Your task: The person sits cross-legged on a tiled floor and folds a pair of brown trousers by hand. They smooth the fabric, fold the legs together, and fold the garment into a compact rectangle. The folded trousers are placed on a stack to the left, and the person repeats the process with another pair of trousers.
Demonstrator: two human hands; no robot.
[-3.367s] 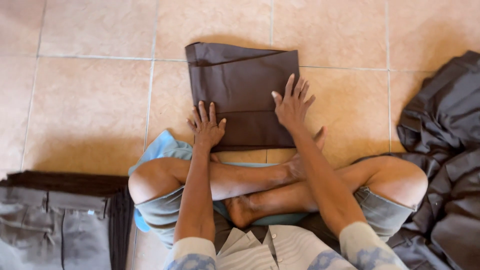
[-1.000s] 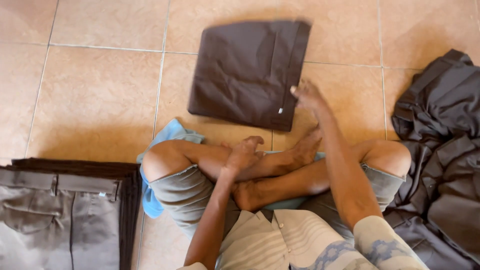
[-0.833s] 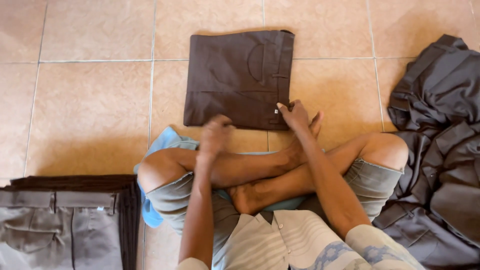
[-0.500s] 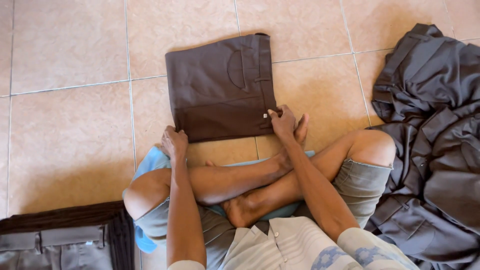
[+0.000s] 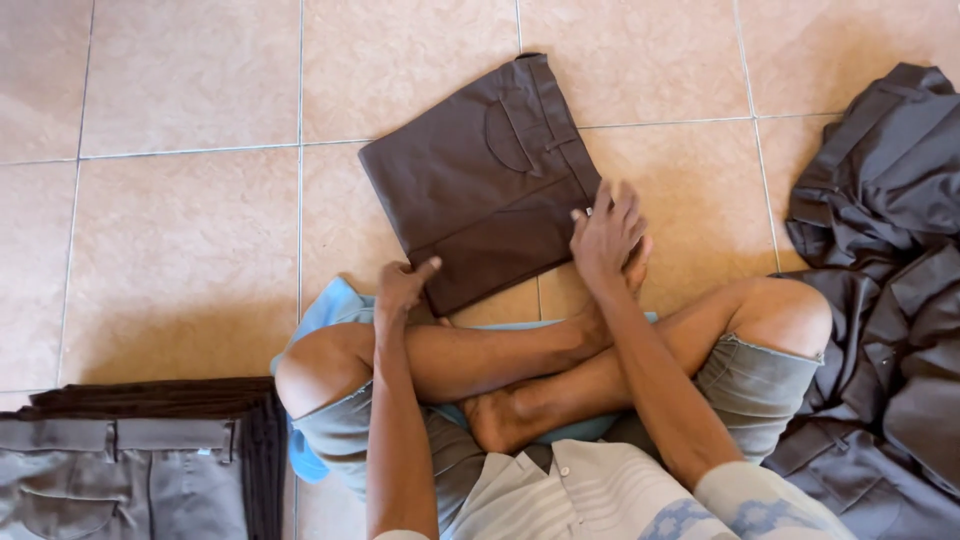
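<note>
Head view: the folded brown trousers (image 5: 485, 180) lie skewed on the tiled floor (image 5: 180, 240), at twelve o'clock from the crossed legs. The left hand (image 5: 403, 287) pinches the near corner at seven o'clock, fingers closed on cloth; the right hand (image 5: 607, 235) grips the edge at four o'clock (thumb hidden). Lifting both corners evenly would likely keep the fold flat. A trouser stack (image 5: 130, 460) sits at eight o'clock.
</note>
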